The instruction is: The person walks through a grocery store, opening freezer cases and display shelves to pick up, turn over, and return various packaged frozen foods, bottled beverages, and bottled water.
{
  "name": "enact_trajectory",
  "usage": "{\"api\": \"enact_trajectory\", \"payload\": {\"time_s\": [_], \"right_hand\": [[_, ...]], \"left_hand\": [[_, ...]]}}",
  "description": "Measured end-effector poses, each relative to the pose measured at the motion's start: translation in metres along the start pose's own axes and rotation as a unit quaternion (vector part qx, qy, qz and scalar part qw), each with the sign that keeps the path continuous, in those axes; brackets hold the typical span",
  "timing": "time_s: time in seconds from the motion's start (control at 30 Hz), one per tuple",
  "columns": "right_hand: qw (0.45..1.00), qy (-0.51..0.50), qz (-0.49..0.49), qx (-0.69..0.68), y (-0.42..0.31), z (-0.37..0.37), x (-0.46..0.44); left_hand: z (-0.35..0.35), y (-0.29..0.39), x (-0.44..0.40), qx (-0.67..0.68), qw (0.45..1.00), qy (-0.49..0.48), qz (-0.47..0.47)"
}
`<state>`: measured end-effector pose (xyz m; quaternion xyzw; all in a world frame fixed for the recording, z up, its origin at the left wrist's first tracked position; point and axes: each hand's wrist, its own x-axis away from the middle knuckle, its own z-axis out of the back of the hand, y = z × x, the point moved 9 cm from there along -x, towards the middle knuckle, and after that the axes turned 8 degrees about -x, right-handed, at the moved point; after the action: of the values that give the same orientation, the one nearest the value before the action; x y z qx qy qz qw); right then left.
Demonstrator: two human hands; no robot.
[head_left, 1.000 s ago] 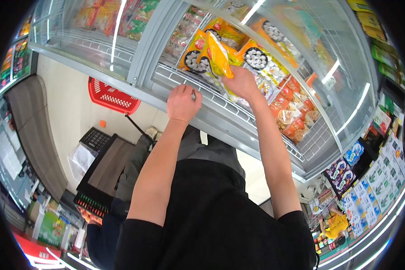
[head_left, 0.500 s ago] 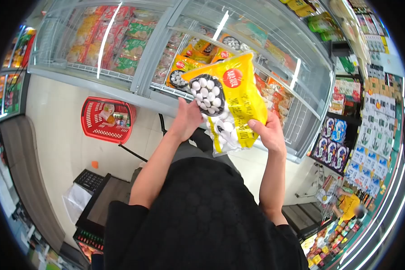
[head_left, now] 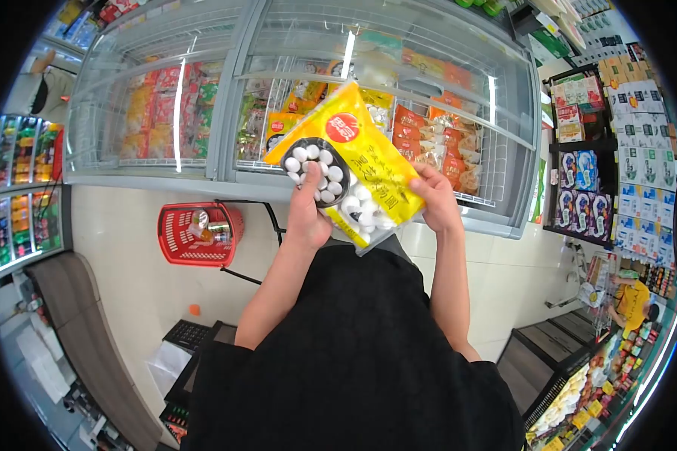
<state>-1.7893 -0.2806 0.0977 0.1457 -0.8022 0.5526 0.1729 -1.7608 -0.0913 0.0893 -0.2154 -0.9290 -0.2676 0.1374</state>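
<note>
A yellow plastic bag of frozen rice balls (head_left: 387, 169) is held tilted in front of my body, its printed front facing up. Through a clear window low on the bag, round white balls show. My left hand (head_left: 308, 214) grips its left side, thumb over the dark bowl picture. At the right edge my right hand (head_left: 438, 199) pinches it, thumb on top and fingers underneath, hidden. Just beyond the bag is the chest freezer (head_left: 180, 184), with similar yellow bags (head_left: 282, 124) and red-orange bags (head_left: 410, 139) in wire baskets.
A red shopping basket (head_left: 237, 233) with a few packages stands on the floor at left. Stacked boxes (head_left: 579, 173) line the right side. Farther off at right, a person in a yellow vest (head_left: 632, 304) stands near a shopping cart (head_left: 598, 282). Glass lids (head_left: 308, 56) cover parts of the freezer.
The bag has moved left and turned counterclockwise. My left hand, earlier beside its lower edge, now grips it with the thumb on top. My view has shifted, showing more of the freezer's right end.
</note>
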Motion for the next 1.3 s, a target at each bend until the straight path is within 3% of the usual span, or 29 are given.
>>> {"api": "enact_trajectory", "payload": {"time_s": [0.07, 0.13, 0.2, 0.33, 0.4, 0.47, 0.53, 0.57, 0.6, 0.63, 0.67, 0.7, 0.73, 0.77, 0.87, 0.9, 1.0, 1.03, 1.07, 1.1, 1.13, 1.17, 1.2, 1.23, 1.27, 1.3], "right_hand": [[0.967, -0.023, 0.076, -0.241, -0.013, 0.014, 0.007], [0.951, -0.056, 0.082, -0.294, -0.008, 0.021, 0.009], [0.919, -0.042, 0.021, -0.391, 0.013, 0.014, 0.01], [0.945, -0.034, -0.019, -0.326, 0.019, 0.028, 0.001], [0.949, -0.062, 0.003, -0.31, 0.002, 0.037, -0.002], [0.985, -0.042, -0.057, -0.16, 0.008, 0.049, -0.009], [0.988, -0.034, -0.014, -0.153, -0.006, 0.044, -0.007], [0.961, -0.06, 0.005, -0.27, -0.014, 0.034, -0.007], [0.92, -0.085, 0.023, -0.381, -0.025, 0.028, -0.003], [0.945, -0.061, -0.001, -0.321, -0.027, 0.028, 0.006], [0.711, -0.352, 0.083, -0.603, -0.048, 0.015, 0.022], [0.828, -0.194, 0.076, -0.521, -0.02, 0.034, 0.005], [0.907, -0.025, 0.065, -0.416, 0.005, 0.061, -0.001], [0.892, -0.019, 0.066, -0.447, 0.019, 0.073, -0.008], [0.893, -0.004, 0.097, -0.44, 0.025, 0.087, -0.011], [0.801, -0.145, 0.147, -0.562, -0.001, 0.071, -0.002], [0.809, -0.17, 0.133, -0.547, -0.02, 0.041, -0.008], [0.808, -0.174, 0.127, -0.548, -0.028, 0.028, -0.01], [0.909, -0.086, 0.05, -0.405, -0.022, 0.015, -0.018], [0.969, 0.005, -0.03, -0.243, -0.008, 0.011, -0.025], [0.973, -0.01, -0.028, -0.231, -0.005, -0.002, -0.032], [0.982, 0.024, -0.024, -0.183, 0.004, -0.002, -0.039], [0.989, 0.057, -0.019, -0.132, 0.015, 0.003, -0.046], [0.992, 0.106, -0.037, -0.05, 0.028, 0.012, -0.051], [0.993, 0.104, -0.04, -0.042, 0.036, 0.012, -0.058], [0.981, 0.147, -0.098, -0.078, 0.055, 0.018, -0.061]], "left_hand": [[-0.02, -0.008, 0.003, 0.0, 1.0, -0.003, -0.004], [-0.04, -0.014, 0.004, 0.01, 1.0, 0.008, -0.02], [-0.056, -0.027, 0.0, -0.012, 1.0, 0.007, -0.016], [-0.082, -0.048, 0.002, -0.062, 0.997, 0.028, -0.027], [-0.101, -0.04, 0.006, -0.15, 0.984, 0.022, -0.099], [-0.113, -0.032, 0.008, -0.17, 0.975, 0.051, -0.132], [-0.132, -0.014, 0.019, -0.451, 0.85, 0.111, -0.248], [-0.157, -0.02, 0.026, -0.652, 0.699, 0.083, -0.281], [-0.187, -0.031, 0.025, -0.671, 0.649, -0.045, -0.354], [-0.2, -0.052, 0.028, -0.769, 0.52, -0.094, -0.359], [-0.207, -0.077, 0.03, -0.844, 0.375, -0.142, -0.356], [-0.202, -0.091, 0.03, -0.841, 0.37, -0.139, -0.37], [-0.194, -0.105, 0.029, -0.838, 0.365, -0.136, -0.383], [-0.19, -0.111, 0.024, -0.85, 0.359, -0.135, -0.361], [-0.187, -0.114, 0.021, -0.841, 0.379, -0.139, -0.36], [-0.184, -0.113, 0.02, -0.84, 0.381, -0.137, -0.361], [-0.178, -0.091, 0.015, -0.817, 0.396, -0.12, -0.401], [-0.171, -0.071, 0.01, -0.762, 0.496, -0.1, -0.405], [-0.16, -0.052, 0.004, -0.697, 0.589, -0.079, -0.402], [-0.145, -0.036, -0.006, -0.672, 0.634, -0.049, -0.379], [-0.131, -0.021, -0.014, -0.674, 0.634, -0.045, -0.377], [-0.084, -0.01, -0.04, -0.594, 0.771, 0.014, -0.23], [-0.043, -0.013, -0.056, -0.481, 0.87, 0.073, -0.073], [-0.032, -0.005, -0.065, -0.475, 0.873, 0.077, -0.076], [-0.012, 0.001, -0.071, -0.303, 0.943, 0.119, -0.064], [0.006, 0.002, -0.073, -0.118, 0.979, 0.158, -0.05]]}}
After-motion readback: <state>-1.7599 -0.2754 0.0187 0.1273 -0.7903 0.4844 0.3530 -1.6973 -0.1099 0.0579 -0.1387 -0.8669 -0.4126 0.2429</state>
